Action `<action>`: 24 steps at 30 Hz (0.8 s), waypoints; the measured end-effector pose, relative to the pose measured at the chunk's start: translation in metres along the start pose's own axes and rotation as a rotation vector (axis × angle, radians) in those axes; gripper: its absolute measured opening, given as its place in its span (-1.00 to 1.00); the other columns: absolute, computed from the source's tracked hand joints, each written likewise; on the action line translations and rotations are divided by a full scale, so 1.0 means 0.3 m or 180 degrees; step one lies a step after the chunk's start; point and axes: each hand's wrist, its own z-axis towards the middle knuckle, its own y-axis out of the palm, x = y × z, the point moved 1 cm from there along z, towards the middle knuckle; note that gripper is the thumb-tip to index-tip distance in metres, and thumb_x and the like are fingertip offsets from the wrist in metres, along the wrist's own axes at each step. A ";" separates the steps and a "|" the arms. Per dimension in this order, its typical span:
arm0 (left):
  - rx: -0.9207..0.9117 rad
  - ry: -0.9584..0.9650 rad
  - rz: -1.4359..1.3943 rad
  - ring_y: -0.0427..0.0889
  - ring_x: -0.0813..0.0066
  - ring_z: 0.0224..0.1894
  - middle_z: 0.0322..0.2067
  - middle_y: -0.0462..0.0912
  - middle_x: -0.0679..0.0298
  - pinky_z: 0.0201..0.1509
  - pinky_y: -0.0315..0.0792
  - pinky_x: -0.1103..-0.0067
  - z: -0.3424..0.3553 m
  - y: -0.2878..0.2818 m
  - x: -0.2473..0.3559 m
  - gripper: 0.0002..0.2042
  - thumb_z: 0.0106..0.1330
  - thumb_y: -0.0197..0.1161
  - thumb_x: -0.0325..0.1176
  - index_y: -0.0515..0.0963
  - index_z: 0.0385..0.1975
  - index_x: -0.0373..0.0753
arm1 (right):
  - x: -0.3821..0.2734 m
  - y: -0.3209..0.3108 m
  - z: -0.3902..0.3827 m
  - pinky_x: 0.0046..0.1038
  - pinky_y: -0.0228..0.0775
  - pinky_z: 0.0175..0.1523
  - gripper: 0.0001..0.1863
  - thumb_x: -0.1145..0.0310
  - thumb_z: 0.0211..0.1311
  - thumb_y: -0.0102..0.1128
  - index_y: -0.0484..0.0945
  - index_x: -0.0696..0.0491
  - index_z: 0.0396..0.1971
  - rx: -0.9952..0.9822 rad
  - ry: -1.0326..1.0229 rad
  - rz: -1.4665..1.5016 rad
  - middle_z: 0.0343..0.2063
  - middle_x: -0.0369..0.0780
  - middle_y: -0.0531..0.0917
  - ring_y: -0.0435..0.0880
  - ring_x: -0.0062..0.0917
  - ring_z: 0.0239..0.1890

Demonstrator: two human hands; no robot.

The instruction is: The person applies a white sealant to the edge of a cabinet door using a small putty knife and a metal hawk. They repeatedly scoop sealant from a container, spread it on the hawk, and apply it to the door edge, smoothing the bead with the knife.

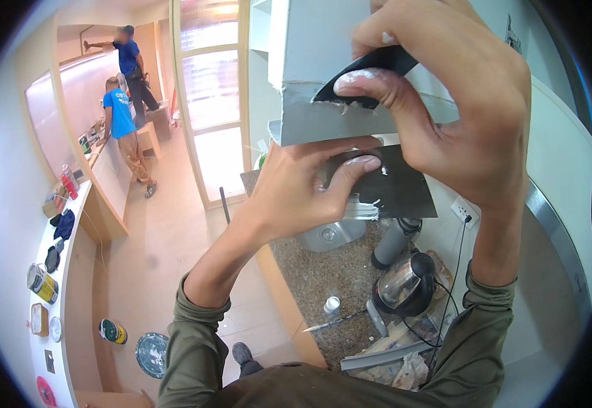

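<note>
My right hand (469, 102) pinches a black flexible scraper (372, 73) between thumb and fingers. The scraper's edge rests against the grey lower part of a cabinet (330, 124) in front of me, where ragged white filler shows along it. Just below, my left hand (303, 183) grips a thin dark plate (405, 185) by its left side, thumb on top. A smear of white putty (362, 209) lies on the plate's near edge. White residue marks both thumbs.
Under my hands, a speckled countertop (303, 272) holds a sink (333, 236), grey bottle (395, 245), electric kettle (405, 280) with its cord, and small white jar (332, 304). Cans line a left ledge (71, 272); a paint can (113, 332) stands on the floor. Two people (120, 112) work farther back.
</note>
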 end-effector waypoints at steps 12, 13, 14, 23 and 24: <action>-0.0152 0.0054 -0.0064 0.71 0.36 -0.23 -0.31 0.75 0.12 -0.03 0.54 0.49 0.008 -0.007 -0.030 -0.81 0.18 0.39 -0.41 0.71 -0.24 -0.32 | 0.013 -0.017 -0.003 -0.46 0.33 -0.48 -0.78 0.48 -0.16 0.46 0.52 0.14 -0.58 0.0093 0.0056 -0.0258 -0.63 -0.20 0.51 0.53 -0.37 -0.57; -0.0102 0.0000 -0.0201 0.71 0.31 -0.26 -0.33 0.74 0.13 -0.09 0.54 0.48 0.008 -0.002 -0.030 -0.83 0.18 0.36 -0.43 0.70 -0.25 -0.32 | 0.016 -0.028 -0.004 -0.47 0.34 -0.48 -0.78 0.48 -0.17 0.46 0.53 0.14 -0.58 0.0158 0.0147 -0.0177 -0.63 -0.20 0.51 0.53 -0.37 -0.57; -0.0055 -0.0054 -0.0341 0.71 0.25 -0.29 -0.35 0.73 0.14 -0.14 0.55 0.47 0.009 0.005 -0.028 -0.84 0.18 0.33 -0.45 0.69 -0.26 -0.31 | 0.015 -0.035 -0.006 -0.47 0.34 -0.47 -0.78 0.48 -0.17 0.47 0.53 0.14 -0.58 0.0177 0.0205 -0.0105 -0.63 -0.21 0.50 0.54 -0.38 -0.57; 0.0114 0.0044 -0.0584 0.71 0.25 -0.33 -0.39 0.70 0.12 -0.25 0.56 0.48 -0.003 0.016 -0.029 -0.87 0.17 0.31 -0.49 0.67 -0.29 -0.32 | 0.005 0.009 0.025 -0.50 0.38 -0.46 -0.77 0.50 -0.20 0.50 0.55 0.13 -0.58 -0.0031 -0.0475 -0.0227 -0.65 -0.22 0.50 0.56 -0.40 -0.56; 0.0102 0.0109 -0.0596 0.71 0.24 -0.33 -0.39 0.70 0.12 -0.25 0.56 0.47 -0.002 0.018 -0.025 -0.87 0.17 0.31 -0.49 0.66 -0.29 -0.32 | 0.006 0.005 0.026 -0.49 0.39 -0.46 -0.77 0.51 -0.20 0.50 0.55 0.13 -0.58 -0.0094 -0.0530 -0.0394 -0.65 -0.23 0.50 0.56 -0.40 -0.56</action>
